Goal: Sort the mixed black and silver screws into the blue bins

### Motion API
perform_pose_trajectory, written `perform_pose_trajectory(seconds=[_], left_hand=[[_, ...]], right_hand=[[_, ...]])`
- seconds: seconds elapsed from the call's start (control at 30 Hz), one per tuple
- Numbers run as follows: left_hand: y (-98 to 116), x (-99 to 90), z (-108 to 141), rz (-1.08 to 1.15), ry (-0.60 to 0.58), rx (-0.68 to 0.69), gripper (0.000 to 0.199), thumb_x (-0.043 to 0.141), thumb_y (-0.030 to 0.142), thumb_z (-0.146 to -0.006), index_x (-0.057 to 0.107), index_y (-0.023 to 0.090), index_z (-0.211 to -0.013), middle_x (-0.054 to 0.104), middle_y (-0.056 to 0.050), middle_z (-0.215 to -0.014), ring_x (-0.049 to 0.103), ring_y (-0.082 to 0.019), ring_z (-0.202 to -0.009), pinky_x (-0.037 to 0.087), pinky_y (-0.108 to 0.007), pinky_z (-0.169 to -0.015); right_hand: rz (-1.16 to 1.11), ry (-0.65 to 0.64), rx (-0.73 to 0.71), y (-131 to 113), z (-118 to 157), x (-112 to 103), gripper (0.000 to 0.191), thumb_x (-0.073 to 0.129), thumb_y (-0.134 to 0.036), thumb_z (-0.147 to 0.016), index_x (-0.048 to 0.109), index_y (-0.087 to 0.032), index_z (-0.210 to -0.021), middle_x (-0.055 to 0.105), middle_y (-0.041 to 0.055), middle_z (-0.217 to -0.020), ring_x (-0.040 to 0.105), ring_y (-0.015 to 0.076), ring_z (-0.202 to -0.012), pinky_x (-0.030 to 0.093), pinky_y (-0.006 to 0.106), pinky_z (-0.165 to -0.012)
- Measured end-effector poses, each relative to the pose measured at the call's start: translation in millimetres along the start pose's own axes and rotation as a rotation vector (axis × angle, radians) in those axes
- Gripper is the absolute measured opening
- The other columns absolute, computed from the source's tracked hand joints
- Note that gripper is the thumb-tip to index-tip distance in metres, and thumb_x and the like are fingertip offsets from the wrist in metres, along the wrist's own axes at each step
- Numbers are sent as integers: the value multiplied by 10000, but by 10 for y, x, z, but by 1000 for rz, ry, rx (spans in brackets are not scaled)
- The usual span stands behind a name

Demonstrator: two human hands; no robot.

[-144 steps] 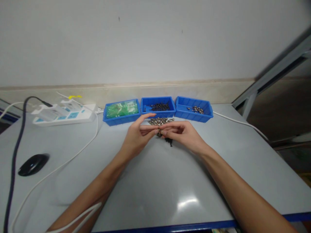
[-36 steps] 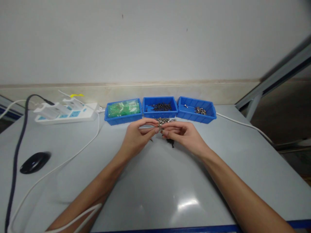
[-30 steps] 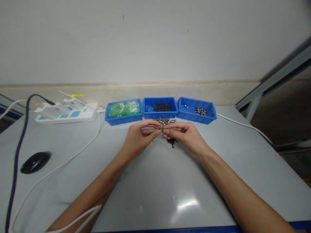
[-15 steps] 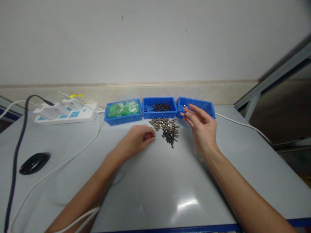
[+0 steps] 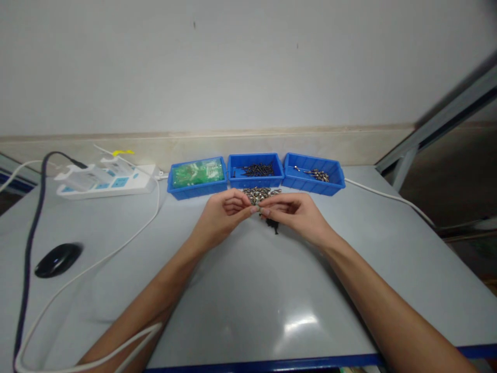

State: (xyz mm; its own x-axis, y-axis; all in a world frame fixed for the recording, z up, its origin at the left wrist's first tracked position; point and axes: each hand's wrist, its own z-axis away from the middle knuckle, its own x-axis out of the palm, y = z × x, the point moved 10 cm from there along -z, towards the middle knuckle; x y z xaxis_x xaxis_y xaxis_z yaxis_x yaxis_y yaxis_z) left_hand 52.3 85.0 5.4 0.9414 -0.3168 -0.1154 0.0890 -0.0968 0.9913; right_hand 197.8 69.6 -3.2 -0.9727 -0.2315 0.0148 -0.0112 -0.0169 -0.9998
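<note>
We are noting a smooth, glossy tabletop (image 5: 240, 305) and ribbed plastic bins (image 5: 254, 183). We are recording shiny metal on the piled fittings (image 5: 256, 195), a duller finish on the black screws (image 5: 260, 170), glossy plastic on the mouse (image 5: 58, 260), and a matt wall (image 5: 240, 77).

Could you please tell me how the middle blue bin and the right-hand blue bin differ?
Contents: the middle blue bin holds dark, screw-like pieces, while the right-hand blue bin holds shinier, silver-toned pieces.
Pose: the middle blue bin sits roughly square to the wall; the right-hand blue bin is turned at an angle.
Shared: both are blue, open-topped and upright on the table.
</note>
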Motion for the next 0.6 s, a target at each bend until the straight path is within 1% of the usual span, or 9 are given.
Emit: perform_pose_trajectory(seconds=[0.07, 0.2, 0.3, 0.37, 0.43, 0.5, 0.53, 0.57, 0.6], left_hand=[[8, -9, 1, -4, 26, 5, 340, 849, 415, -722, 638, 153, -772, 712, -24, -729, 693, -136, -669, 547, -215, -628], [9, -19, 11, 6, 85, 16, 357, 845, 452, -726, 656, 151, -764, 718, -30, -733, 697, -144, -674, 562, -229, -637], [-3, 18, 19, -7, 75, 12, 345, 831, 455, -745, 654, 159, -761, 713, -25, -704, 703, -158, -663, 576, -244, -634], [10, 21, 22, -53, 72, 40, 297, 785, 432, -804, 661, 163, -781, 718, -27, -699, 711, -166, -665, 584, -254, -639], [81, -2, 29, -205, 89, 146, 189, 711, 357, -880, 691, 171, -850, 752, -44, -781, 727, -180, -734, 598, -282, -709], [185, 25, 55, -457, 86, 318, 110, 643, 246, -920, 727, 190, -962, 778, -68, -960, 730, -206, -895, 591, -343, -853], [218, 72, 77, -590, 66, 409, 146, 628, 197, -918, 738, 199, -1015, 772, -80, -1057, 714, -228, -993, 569, -386, -929], [210, 117, 90, -695, 40, 464, 196, 610, 165, -923, 738, 199, -1068, 759, -92, -1123, 693, -246, -1060, 548, -421, -975], [187, 152, 98, -773, 18, 500, 212, 605, 156, -928, 738, 192, -1089, 752, -103, -1141, 686, -254, -1065, 547, -432, -969]], right_hand=[[-16, -3, 36, 24, 0, 0, 210, 853, -323, -723, 810, -196, -885, 785, 40, -761, 729, 157, -713, 568, 273, -702], [-82, -14, 84, 48, 5, 39, 259, 876, -337, -694, 810, -189, -895, 785, 42, -742, 742, 169, -697, 595, 302, -713], [-157, 4, 117, 94, 6, 43, 264, 894, -345, -665, 805, -191, -860, 786, 45, -742, 741, 171, -693, 602, 309, -709], [-184, 24, 147, 145, 4, 23, 248, 898, -335, -652, 801, -192, -830, 783, 47, -732, 737, 170, -687, 598, 307, -706], [-196, 105, 131, 157, -7, -73, 231, 898, -313, -646, 799, -197, -820, 784, 48, -738, 739, 177, -698, 601, 328, -743], [-208, 268, 36, 92, -5, -264, 223, 886, -295, -659, 799, -207, -845, 794, 52, -792, 752, 193, -762, 600, 368, -834], [-214, 356, -26, 44, 10, -366, 225, 877, -285, -672, 798, -213, -870, 801, 54, -842, 758, 201, -814, 590, 389, -889], [-217, 431, -84, -3, 30, -453, 227, 867, -275, -684, 797, -219, -893, 804, 55, -891, 760, 208, -864, 577, 405, -937], [-215, 483, -132, -43, 48, -517, 224, 858, -265, -694, 795, -223, -905, 804, 55, -930, 759, 213, -902, 565, 419, -971]])
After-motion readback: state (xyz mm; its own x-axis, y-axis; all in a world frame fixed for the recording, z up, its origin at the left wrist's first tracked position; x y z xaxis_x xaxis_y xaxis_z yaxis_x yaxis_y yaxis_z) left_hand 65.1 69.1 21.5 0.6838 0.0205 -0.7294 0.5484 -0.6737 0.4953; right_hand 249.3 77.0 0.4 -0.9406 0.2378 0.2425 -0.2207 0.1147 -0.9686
